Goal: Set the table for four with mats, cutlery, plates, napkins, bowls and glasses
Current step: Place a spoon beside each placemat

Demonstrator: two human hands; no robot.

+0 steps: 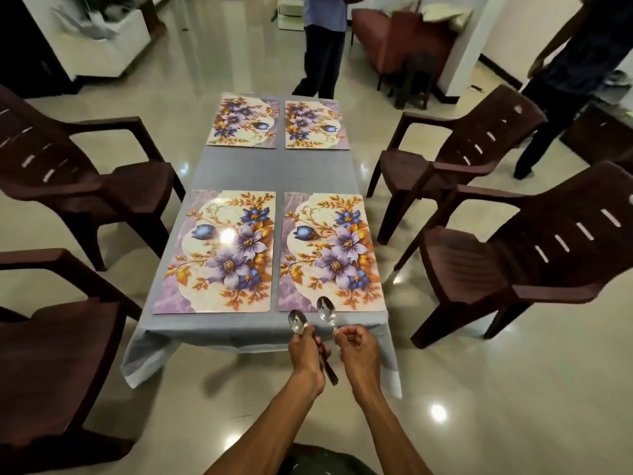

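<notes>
A small table with a grey cloth (pixel 270 169) carries floral mats: two near me, the left mat (pixel 219 252) and the right mat (pixel 330 252), and two at the far end, one on the left (pixel 244 121) and one on the right (pixel 315 124). My left hand (pixel 306 347) grips a bunch of cutlery with brown handles, a spoon bowl (pixel 296 321) sticking out above the fist. My right hand (pixel 356 344) pinches a single spoon (pixel 325 309) whose bowl hangs over the near edge of the right mat. Both hands hover at the table's near edge.
Dark brown plastic chairs flank the table, two at the left (pixel 85 180) (pixel 51 354) and two at the right (pixel 455 159) (pixel 520 258). One person stands beyond the far end (pixel 323 46), another at the far right (pixel 561 70). A sofa (pixel 394 39) is behind.
</notes>
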